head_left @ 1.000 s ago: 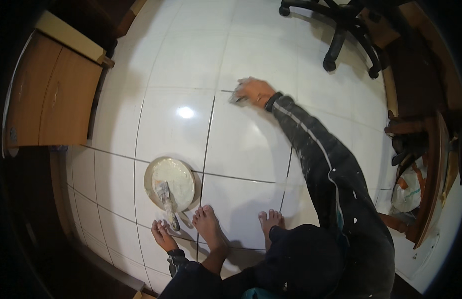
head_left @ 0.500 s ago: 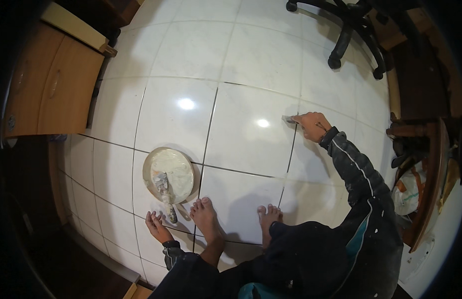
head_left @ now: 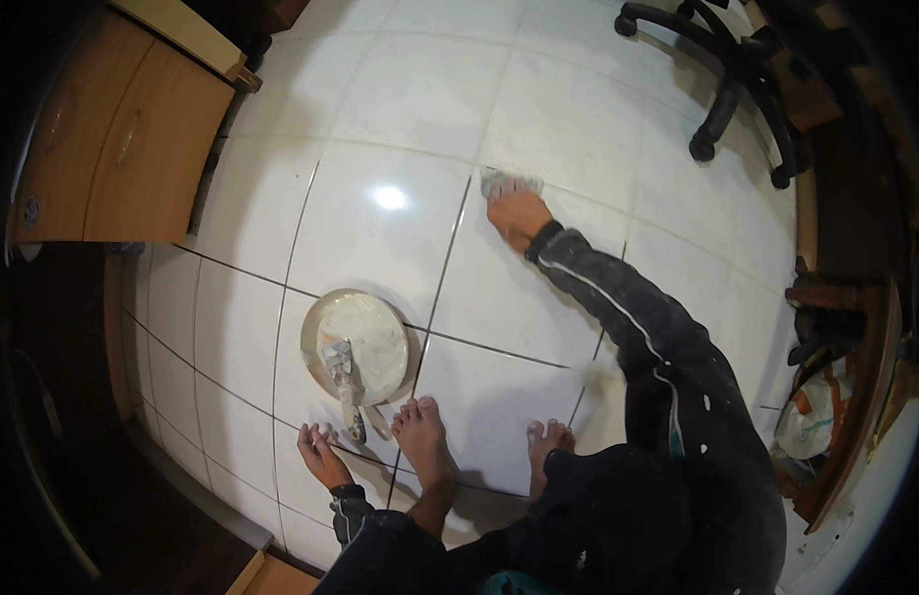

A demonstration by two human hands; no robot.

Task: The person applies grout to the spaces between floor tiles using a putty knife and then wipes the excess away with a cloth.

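My right hand [head_left: 519,216] reaches out over the tiled floor, fingers closed on a flat scraper [head_left: 509,182] smeared greyish white. The scraper's wide edge meets the floor by a joint between tiles, near a tile corner. Low on the left, my left hand [head_left: 323,456] is held close to the floor with fingers apart and nothing in it. Just beyond it stands a round shallow dish [head_left: 308,347] of white paste [head_left: 378,337]. A paste-crusted putty knife [head_left: 346,392] lies in the dish, its handle sticking out over the near rim.
Pale glossy tiles [head_left: 509,397] have dark joints nearby and whitish ones farther off. My bare feet [head_left: 422,436] are right of the dish. A wooden cabinet [head_left: 132,129] stands at left, a black wheeled chair base [head_left: 727,79] at far right, wooden furniture [head_left: 861,416] at right.
My right hand has swept the scraper leftward and farther away along the tile's far edge. The view has shifted slightly. My left hand stays beside the dish.
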